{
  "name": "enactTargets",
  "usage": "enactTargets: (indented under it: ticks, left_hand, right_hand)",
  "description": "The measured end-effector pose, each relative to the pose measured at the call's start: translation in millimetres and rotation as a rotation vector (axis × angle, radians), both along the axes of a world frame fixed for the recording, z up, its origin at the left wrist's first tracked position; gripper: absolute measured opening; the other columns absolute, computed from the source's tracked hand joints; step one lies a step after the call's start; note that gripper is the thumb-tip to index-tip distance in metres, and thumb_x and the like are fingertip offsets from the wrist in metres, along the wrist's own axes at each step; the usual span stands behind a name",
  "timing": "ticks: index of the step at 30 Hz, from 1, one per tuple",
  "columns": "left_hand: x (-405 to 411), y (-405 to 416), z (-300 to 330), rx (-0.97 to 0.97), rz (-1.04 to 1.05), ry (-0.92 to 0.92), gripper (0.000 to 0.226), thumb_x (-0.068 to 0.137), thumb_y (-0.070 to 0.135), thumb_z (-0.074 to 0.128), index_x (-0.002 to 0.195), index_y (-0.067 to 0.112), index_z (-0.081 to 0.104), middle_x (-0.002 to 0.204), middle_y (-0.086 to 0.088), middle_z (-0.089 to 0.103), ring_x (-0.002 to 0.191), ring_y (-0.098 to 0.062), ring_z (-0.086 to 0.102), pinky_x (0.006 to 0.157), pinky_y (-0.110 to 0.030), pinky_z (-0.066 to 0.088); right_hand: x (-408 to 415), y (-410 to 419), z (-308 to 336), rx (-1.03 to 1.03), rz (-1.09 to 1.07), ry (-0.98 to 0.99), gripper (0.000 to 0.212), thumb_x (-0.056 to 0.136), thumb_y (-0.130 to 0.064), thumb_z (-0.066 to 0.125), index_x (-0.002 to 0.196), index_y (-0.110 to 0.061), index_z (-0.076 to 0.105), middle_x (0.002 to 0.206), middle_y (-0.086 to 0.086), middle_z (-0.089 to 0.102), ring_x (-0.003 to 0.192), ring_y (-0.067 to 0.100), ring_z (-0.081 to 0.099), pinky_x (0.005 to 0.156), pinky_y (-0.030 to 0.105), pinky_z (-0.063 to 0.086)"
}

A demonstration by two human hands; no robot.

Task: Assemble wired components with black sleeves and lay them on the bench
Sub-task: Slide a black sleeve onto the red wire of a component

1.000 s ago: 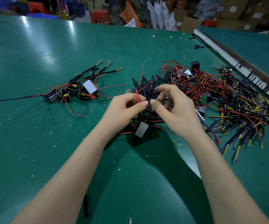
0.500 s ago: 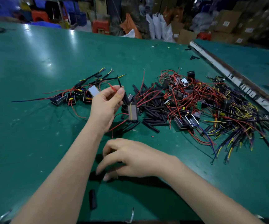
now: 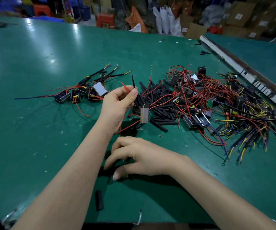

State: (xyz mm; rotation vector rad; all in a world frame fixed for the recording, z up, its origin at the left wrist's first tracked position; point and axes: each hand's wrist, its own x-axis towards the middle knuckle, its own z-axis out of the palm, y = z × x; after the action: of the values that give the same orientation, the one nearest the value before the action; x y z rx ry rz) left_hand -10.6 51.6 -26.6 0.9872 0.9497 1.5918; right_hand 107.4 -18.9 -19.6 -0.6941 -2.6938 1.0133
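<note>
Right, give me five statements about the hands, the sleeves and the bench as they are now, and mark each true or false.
1. The left hand pinches a red wire beside a thin black sleeve. True.
2. The right hand is lifted above the wire tangle. False: it is low over the green bench, near the front edge.
3. A pile of loose black sleeves lies between the finished components and the tangle of wires. True.
4. A grey component hangs below the left hand. True.
5. The bench is red. False: it is green.

Two hands point(image 3: 117, 105), four finished components point(image 3: 77, 95), one stray sleeve point(image 3: 99, 200).
</note>
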Motion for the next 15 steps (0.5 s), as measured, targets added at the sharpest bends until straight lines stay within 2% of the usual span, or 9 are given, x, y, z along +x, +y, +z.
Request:
enactTargets:
  ticks: [3, 7, 8, 10, 12, 13, 15]
  left_hand:
    - [1.4, 0.7, -1.1, -0.006, -0.003, 0.019, 0.015, 0.089, 0.007, 0.062, 0.082, 0.020, 0.063, 0.060, 0.015, 0.062, 0.061, 0.002, 0.054, 0.061, -0.013, 0.046]
    - [1.5, -1.7, -0.6, -0.018, 0.005, 0.043, 0.016, 0.089, 0.006, 0.062, 0.082, 0.020, 0.063, 0.059, 0.015, 0.061, 0.063, -0.001, 0.052, 0.061, -0.014, 0.044]
    - [1.7, -2.9, 0.1, -0.021, 0.005, 0.047, 0.016, 0.089, 0.006, 0.061, 0.081, 0.020, 0.063, 0.058, 0.015, 0.060, 0.063, -0.002, 0.050, 0.061, -0.014, 0.043]
    - [1.9, -5.5, 1.7, -0.028, 0.007, 0.062, 0.016, 0.090, 0.005, 0.061, 0.081, 0.019, 0.063, 0.057, 0.015, 0.059, 0.062, -0.004, 0.047, 0.059, -0.015, 0.041]
    - [2.2, -7.1, 3.1, -0.030, 0.002, 0.066, 0.015, 0.090, 0.005, 0.061, 0.081, 0.018, 0.062, 0.057, 0.014, 0.058, 0.060, -0.005, 0.045, 0.056, -0.016, 0.038]
    - [2.2, -7.4, 3.4, -0.029, 0.001, 0.064, 0.015, 0.090, 0.005, 0.061, 0.082, 0.018, 0.062, 0.056, 0.014, 0.057, 0.059, -0.005, 0.044, 0.055, -0.017, 0.036]
    - [2.2, -7.7, 3.9, -0.026, -0.004, 0.060, 0.014, 0.089, 0.005, 0.061, 0.082, 0.017, 0.062, 0.056, 0.014, 0.057, 0.058, -0.005, 0.042, 0.054, -0.018, 0.034]
  right_hand:
    - [-3.9, -0.9, -1.2, 0.008, 0.041, -0.022, 0.028, 0.078, -0.025, 0.077, 0.106, -0.021, 0.074, 0.098, 0.003, 0.052, 0.097, 0.016, 0.051, 0.090, 0.039, 0.044]
    - [-8.1, -2.4, -0.4, -0.024, 0.063, -0.019, 0.028, 0.078, -0.023, 0.078, 0.105, -0.019, 0.074, 0.097, 0.002, 0.051, 0.097, 0.013, 0.050, 0.091, 0.039, 0.045]
    - [-8.9, -2.5, 0.1, -0.034, 0.065, -0.026, 0.028, 0.078, -0.023, 0.078, 0.105, -0.019, 0.074, 0.097, 0.002, 0.051, 0.097, 0.012, 0.050, 0.091, 0.034, 0.045]
    - [-9.9, -3.0, 0.9, -0.052, 0.078, -0.041, 0.029, 0.078, -0.022, 0.078, 0.106, -0.019, 0.074, 0.097, 0.002, 0.050, 0.095, 0.008, 0.049, 0.086, 0.017, 0.041]
    - [-11.6, -4.2, 0.8, -0.050, 0.095, -0.060, 0.029, 0.078, -0.024, 0.078, 0.106, -0.020, 0.074, 0.096, 0.003, 0.050, 0.095, 0.008, 0.049, 0.082, 0.012, 0.037]
    - [-12.7, -5.2, 0.2, -0.046, 0.104, -0.064, 0.029, 0.077, -0.025, 0.078, 0.106, -0.021, 0.074, 0.096, 0.003, 0.050, 0.095, 0.010, 0.050, 0.085, 0.017, 0.039]
    - [-14.6, -6.6, -0.7, -0.042, 0.116, -0.067, 0.029, 0.077, -0.028, 0.078, 0.106, -0.025, 0.074, 0.096, 0.004, 0.050, 0.097, 0.012, 0.050, 0.092, 0.034, 0.044]
